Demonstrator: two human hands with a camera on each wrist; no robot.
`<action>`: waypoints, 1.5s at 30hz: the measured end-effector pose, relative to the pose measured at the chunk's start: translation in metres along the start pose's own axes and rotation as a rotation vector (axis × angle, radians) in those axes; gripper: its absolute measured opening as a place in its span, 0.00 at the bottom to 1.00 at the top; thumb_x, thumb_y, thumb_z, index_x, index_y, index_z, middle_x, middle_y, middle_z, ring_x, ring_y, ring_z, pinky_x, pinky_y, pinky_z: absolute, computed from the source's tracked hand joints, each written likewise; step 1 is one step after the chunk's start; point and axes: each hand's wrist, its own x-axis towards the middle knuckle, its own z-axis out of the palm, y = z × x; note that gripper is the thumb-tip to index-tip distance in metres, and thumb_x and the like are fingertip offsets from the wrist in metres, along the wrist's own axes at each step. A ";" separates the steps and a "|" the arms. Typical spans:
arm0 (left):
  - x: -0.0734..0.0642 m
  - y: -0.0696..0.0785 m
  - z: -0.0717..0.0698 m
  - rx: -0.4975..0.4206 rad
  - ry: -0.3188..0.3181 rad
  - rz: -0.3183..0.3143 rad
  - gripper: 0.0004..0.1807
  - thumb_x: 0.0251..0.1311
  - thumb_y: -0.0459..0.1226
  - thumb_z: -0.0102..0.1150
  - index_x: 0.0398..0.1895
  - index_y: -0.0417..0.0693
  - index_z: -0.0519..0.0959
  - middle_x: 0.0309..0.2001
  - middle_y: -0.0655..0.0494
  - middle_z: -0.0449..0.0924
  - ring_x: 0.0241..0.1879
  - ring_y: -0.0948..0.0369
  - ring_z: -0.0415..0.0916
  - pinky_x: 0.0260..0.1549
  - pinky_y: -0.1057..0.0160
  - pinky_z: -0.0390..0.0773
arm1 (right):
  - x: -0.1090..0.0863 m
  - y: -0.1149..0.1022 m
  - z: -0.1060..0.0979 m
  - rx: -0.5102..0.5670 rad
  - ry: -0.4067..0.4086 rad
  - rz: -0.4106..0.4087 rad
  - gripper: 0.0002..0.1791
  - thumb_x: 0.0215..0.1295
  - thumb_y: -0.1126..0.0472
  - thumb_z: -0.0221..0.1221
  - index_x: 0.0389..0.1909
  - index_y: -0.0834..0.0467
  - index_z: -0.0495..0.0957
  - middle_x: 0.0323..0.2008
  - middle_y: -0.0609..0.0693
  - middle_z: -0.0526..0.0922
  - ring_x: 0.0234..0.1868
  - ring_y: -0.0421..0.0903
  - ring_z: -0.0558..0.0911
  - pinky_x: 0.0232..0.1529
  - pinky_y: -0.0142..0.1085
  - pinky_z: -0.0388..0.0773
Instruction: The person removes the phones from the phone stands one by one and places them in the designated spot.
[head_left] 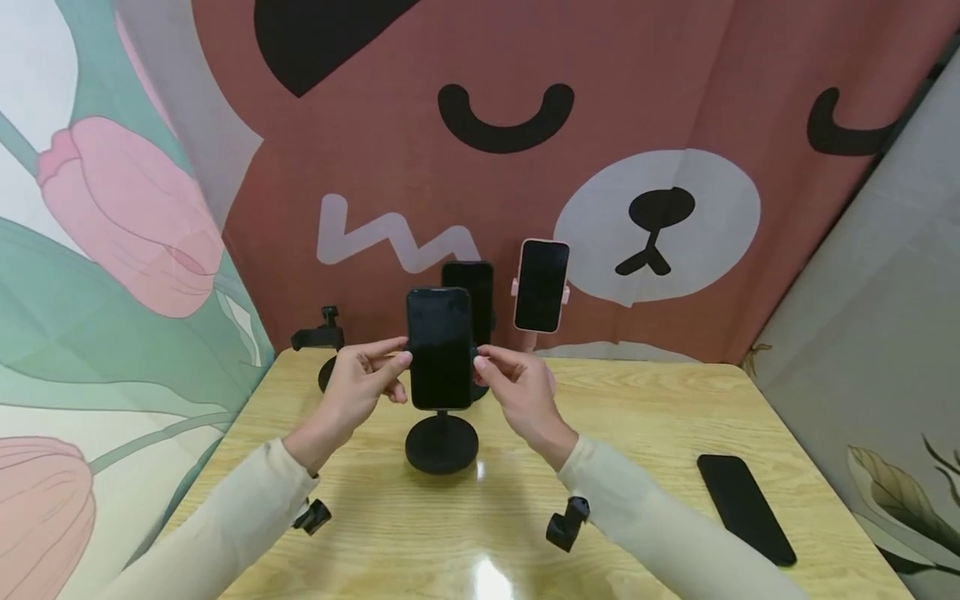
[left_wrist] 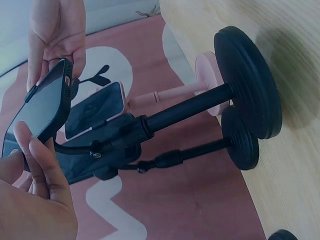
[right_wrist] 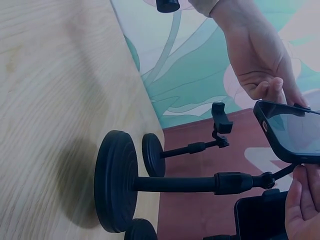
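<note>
A black smartphone (head_left: 440, 350) stands upright, screen toward me, at the top of a black phone stand (head_left: 442, 445) with a round base. My left hand (head_left: 362, 382) pinches the phone's left edge beside the holder, thumb and index finger at mid-height. On the opposite edge, my right hand (head_left: 525, 396) grips in the same way, by the dark clamp tab (left_wrist: 31, 94) seen in the left wrist view. The stand's pole (right_wrist: 175, 184) shows in the right wrist view, leading to a joint behind the phone.
Behind stands another black phone (head_left: 480, 287) on a stand, partly hidden. To its right, a pink stand holds a pink-framed phone (head_left: 542, 286). An unloaded black stand (head_left: 321, 336) is at the back left. Another black phone (head_left: 746, 508) lies on the wooden table (head_left: 622, 417) at right.
</note>
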 end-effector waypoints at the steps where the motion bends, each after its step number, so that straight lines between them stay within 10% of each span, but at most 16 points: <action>1: 0.000 0.000 0.002 -0.005 -0.004 0.004 0.25 0.74 0.35 0.55 0.70 0.32 0.69 0.23 0.69 0.85 0.18 0.67 0.80 0.30 0.69 0.84 | -0.001 0.000 -0.002 0.002 0.005 0.004 0.16 0.73 0.64 0.58 0.58 0.65 0.81 0.45 0.61 0.88 0.40 0.38 0.86 0.49 0.29 0.84; 8: -0.001 -0.002 0.018 -0.036 -0.039 0.049 0.25 0.73 0.33 0.56 0.69 0.31 0.69 0.20 0.68 0.84 0.17 0.67 0.80 0.29 0.69 0.84 | -0.009 0.001 -0.018 0.070 -0.015 0.051 0.17 0.72 0.68 0.58 0.59 0.68 0.79 0.44 0.61 0.86 0.41 0.41 0.86 0.53 0.49 0.82; 15: -0.003 -0.007 0.029 -0.068 -0.050 0.089 0.25 0.72 0.32 0.56 0.69 0.29 0.69 0.25 0.67 0.86 0.18 0.68 0.80 0.28 0.69 0.84 | -0.016 0.004 -0.031 0.061 -0.057 -0.006 0.18 0.72 0.68 0.58 0.60 0.70 0.78 0.49 0.69 0.83 0.39 0.37 0.88 0.46 0.37 0.86; 25: -0.002 -0.007 0.053 -0.038 -0.124 0.174 0.24 0.71 0.28 0.55 0.66 0.23 0.69 0.38 0.23 0.83 0.18 0.70 0.79 0.27 0.69 0.84 | -0.030 0.012 -0.061 -0.041 -0.100 -0.184 0.17 0.74 0.68 0.56 0.59 0.72 0.78 0.51 0.70 0.84 0.40 0.33 0.88 0.47 0.30 0.85; 45: -0.004 -0.023 0.091 -0.025 -0.150 0.199 0.24 0.70 0.28 0.56 0.66 0.23 0.70 0.45 0.27 0.84 0.17 0.58 0.81 0.31 0.69 0.84 | -0.050 0.028 -0.094 -0.167 -0.071 -0.212 0.18 0.73 0.67 0.57 0.61 0.69 0.78 0.51 0.66 0.86 0.44 0.33 0.88 0.49 0.26 0.82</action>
